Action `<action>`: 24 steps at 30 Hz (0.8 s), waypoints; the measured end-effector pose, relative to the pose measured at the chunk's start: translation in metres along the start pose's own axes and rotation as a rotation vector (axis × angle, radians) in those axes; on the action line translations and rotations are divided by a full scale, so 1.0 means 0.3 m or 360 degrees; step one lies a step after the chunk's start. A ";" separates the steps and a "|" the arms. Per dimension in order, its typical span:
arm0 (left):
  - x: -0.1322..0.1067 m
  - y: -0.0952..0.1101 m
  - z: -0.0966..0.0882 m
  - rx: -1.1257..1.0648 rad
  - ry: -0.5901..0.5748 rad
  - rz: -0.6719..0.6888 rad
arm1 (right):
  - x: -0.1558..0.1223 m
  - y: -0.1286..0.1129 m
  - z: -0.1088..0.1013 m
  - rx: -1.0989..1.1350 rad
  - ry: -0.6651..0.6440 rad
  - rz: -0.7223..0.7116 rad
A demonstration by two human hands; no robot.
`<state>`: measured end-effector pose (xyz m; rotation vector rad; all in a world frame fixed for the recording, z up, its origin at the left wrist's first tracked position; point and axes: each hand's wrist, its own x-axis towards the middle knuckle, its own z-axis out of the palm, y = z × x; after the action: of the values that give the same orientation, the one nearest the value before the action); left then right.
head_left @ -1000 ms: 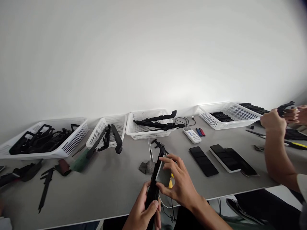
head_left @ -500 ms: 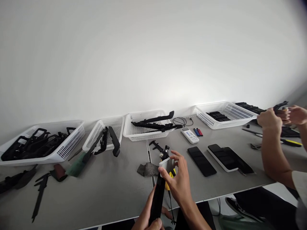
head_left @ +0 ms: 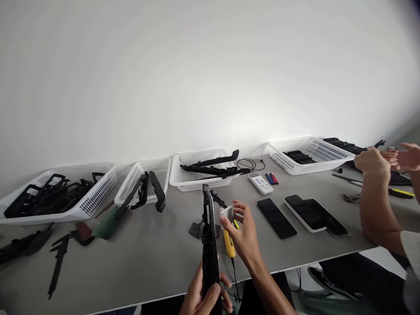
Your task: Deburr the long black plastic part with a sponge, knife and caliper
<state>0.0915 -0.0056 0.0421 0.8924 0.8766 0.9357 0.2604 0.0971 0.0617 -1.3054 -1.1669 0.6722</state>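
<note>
My left hand (head_left: 205, 295) is closed around the lower end of a long black plastic part (head_left: 208, 236), which stands nearly upright over the table's near edge. My right hand (head_left: 242, 232) pinches a small grey-white block (head_left: 226, 214) beside the part's upper half. A yellow-handled tool (head_left: 229, 243) lies on the table (head_left: 147, 258) just under that hand, with a dark grey pad (head_left: 196, 229) to its left.
Several white baskets (head_left: 197, 175) with black parts line the wall. A white remote (head_left: 260, 183), two dark phones (head_left: 276, 218) and loose black pieces (head_left: 59, 258) lie about. Another person's hands (head_left: 374, 161) work on a black part at the right.
My left hand has swung the black part from a rightward lean to nearly upright. My right hand has lifted the grey block a little farther from me.
</note>
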 end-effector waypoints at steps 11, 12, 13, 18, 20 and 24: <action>0.034 0.016 0.039 -0.0130 0.0257 -0.0232 | -0.161 -0.007 0.015 0.1382 -0.0043 0.0696; 0.037 0.017 0.047 -0.0086 0.0265 -0.0213 | -0.159 -0.004 0.016 0.1387 0.0003 0.0737; 0.040 0.019 0.053 -0.0051 0.0271 -0.0194 | -0.154 0.001 0.014 0.1358 0.0021 0.0767; 0.053 0.028 0.056 -0.0056 0.0336 -0.0153 | -0.112 0.035 -0.034 0.0913 -0.0078 0.0762; 0.057 0.028 0.049 -0.0081 0.0360 -0.0143 | -0.099 0.040 -0.045 0.0848 -0.0035 0.0718; 0.058 0.015 0.049 -0.0071 0.0306 -0.0171 | -0.106 0.026 -0.015 0.0804 -0.0331 0.0687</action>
<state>0.1094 0.0081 0.0477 0.7180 1.0538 0.9546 0.2559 0.0682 0.0462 -1.0685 -0.7973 1.3496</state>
